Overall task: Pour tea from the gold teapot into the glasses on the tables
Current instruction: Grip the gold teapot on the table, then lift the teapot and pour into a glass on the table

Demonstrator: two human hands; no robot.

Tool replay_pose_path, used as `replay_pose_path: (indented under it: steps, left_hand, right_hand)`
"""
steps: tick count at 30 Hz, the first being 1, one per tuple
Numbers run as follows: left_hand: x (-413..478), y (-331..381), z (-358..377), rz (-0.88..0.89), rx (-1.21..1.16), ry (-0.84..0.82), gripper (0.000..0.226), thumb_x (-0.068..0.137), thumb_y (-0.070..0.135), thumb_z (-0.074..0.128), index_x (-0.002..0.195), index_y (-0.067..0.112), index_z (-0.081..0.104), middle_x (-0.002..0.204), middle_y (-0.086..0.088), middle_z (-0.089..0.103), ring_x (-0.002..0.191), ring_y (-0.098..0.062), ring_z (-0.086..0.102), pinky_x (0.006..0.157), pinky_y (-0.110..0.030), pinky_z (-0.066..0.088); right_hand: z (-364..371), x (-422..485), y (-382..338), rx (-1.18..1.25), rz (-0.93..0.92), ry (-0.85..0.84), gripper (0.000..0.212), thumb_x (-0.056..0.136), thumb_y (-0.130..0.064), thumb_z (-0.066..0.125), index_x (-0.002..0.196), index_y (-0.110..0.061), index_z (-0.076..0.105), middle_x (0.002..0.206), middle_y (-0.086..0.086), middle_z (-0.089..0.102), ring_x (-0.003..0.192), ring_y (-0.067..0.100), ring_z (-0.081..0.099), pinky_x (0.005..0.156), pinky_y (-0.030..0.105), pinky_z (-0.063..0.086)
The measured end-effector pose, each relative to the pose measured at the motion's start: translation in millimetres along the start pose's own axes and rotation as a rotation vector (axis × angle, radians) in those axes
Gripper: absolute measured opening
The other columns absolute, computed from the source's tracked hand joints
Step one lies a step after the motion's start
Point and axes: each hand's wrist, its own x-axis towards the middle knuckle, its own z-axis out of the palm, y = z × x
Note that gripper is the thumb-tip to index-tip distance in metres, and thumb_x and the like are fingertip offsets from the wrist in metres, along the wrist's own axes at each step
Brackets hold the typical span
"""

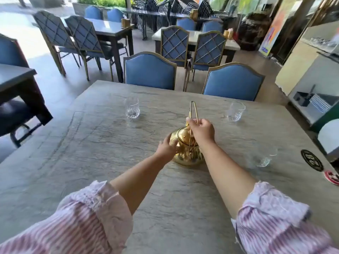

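The gold teapot (185,156) stands on the grey stone table (91,143), near its middle. My right hand (201,132) is closed around the teapot's tall wire handle, which stands upright. My left hand (166,147) rests against the pot's left side by the spout. A clear glass (131,110) stands at the far left, another glass (235,111) at the far right, and a third glass (264,156) sits to the right of the pot. All three look empty.
Two blue chairs (149,70) (232,82) are tucked in at the table's far edge. Round stickers (311,160) lie on the right edge. More tables and chairs stand behind, and a counter (311,79) is on the right.
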Motion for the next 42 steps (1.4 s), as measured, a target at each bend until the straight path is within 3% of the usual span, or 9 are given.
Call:
replay_pose_path:
  steps: [3,6,10,16,20,25,28,32,42]
  left_hand:
    - [11.3,-2.4,5.5,-0.052,-0.083,-0.009,0.055,0.096,0.048,0.030,0.147,0.037,0.010,0.157,-0.015,0.011,0.143,-0.033,0.017,0.113,-0.054,0.020]
    - [9.0,-1.1,13.4,-0.047,-0.119,-0.034,0.056,0.096,0.049,0.030,0.147,0.036,0.011,0.156,-0.013,0.016,0.141,-0.032,0.023,0.114,-0.053,0.021]
    - [1.4,0.0,17.2,-0.018,-0.072,-0.043,0.058,0.095,0.048,0.031,0.148,0.034,0.011,0.156,-0.010,0.019,0.141,-0.029,0.024,0.114,-0.049,0.021]
    - [-31.6,-1.5,3.9,-0.008,0.041,-0.148,0.058,0.096,0.047,0.033,0.149,0.028,0.015,0.153,-0.007,0.027,0.141,-0.026,0.025,0.114,-0.041,0.020]
    - [-67.6,-0.6,-10.8,-0.003,0.164,-0.191,0.057,0.097,0.043,0.034,0.148,0.022,0.017,0.153,-0.011,0.027,0.140,-0.027,0.027,0.112,-0.038,0.020]
    - [-127.4,-1.2,-33.2,0.113,0.209,-0.125,0.057,0.094,0.042,0.044,0.143,0.016,0.029,0.142,-0.012,0.043,0.129,-0.025,0.041,0.097,-0.031,0.034]
    - [-155.2,-11.4,-51.1,0.189,0.268,-0.144,0.066,0.093,0.044,0.045,0.148,0.021,0.016,0.152,-0.010,0.029,0.138,-0.025,0.029,0.110,-0.037,0.026]
    - [-188.8,-28.3,-74.2,0.304,0.440,-0.171,0.066,0.093,0.050,0.040,0.148,0.033,0.007,0.160,-0.002,0.000,0.145,-0.024,0.010,0.114,-0.037,0.014]
    - [-251.3,-76.9,-108.7,0.404,0.522,-0.372,0.065,0.094,0.049,0.039,0.145,0.045,-0.001,0.157,0.010,-0.017,0.145,-0.024,0.010,0.115,-0.041,0.016]
  right_hand:
    - [10.4,5.0,5.2,0.226,0.034,-0.040,0.020,0.090,-0.029,0.063,0.077,-0.015,0.060,0.061,0.000,0.062,0.051,0.012,0.055,0.053,0.024,0.046]
    - [15.8,4.9,7.2,0.299,0.060,0.009,0.029,0.091,-0.035,0.061,0.068,-0.016,0.058,0.054,-0.005,0.051,0.044,0.007,0.043,0.046,0.020,0.036]
    - [20.2,5.7,2.1,0.334,0.088,0.118,0.041,0.090,-0.033,0.058,0.052,-0.017,0.052,0.038,-0.008,0.044,0.040,0.012,0.039,0.045,0.027,0.032]
    - [10.8,-10.0,5.5,0.278,0.045,0.125,0.046,0.082,-0.035,0.061,0.041,-0.018,0.048,0.043,-0.001,0.044,0.045,0.018,0.038,0.050,0.033,0.030]
    - [-4.2,-40.2,4.8,0.287,-0.007,0.067,0.047,0.085,-0.032,0.062,0.043,-0.019,0.045,0.044,-0.001,0.040,0.042,0.013,0.033,0.045,0.026,0.026]
    - [-32.0,-97.4,-24.1,0.247,-0.090,-0.111,0.048,0.088,-0.029,0.062,0.047,-0.017,0.042,0.031,-0.010,0.033,0.028,0.003,0.026,0.033,0.014,0.024]
    - [-40.5,-134.8,-40.1,0.236,-0.072,-0.174,0.044,0.089,-0.029,0.061,0.051,-0.018,0.042,0.031,-0.010,0.032,0.028,0.004,0.024,0.033,0.014,0.021]
    - [-34.9,-178.5,-49.2,0.186,-0.085,-0.211,0.043,0.089,-0.027,0.062,0.051,-0.016,0.044,0.030,-0.009,0.031,0.026,0.004,0.022,0.031,0.014,0.020]
    - [5.6,-239.7,-53.7,0.018,-0.200,-0.327,0.019,0.086,-0.020,0.068,0.081,-0.002,0.072,0.031,-0.011,0.027,0.027,0.002,0.020,0.032,0.012,0.020]
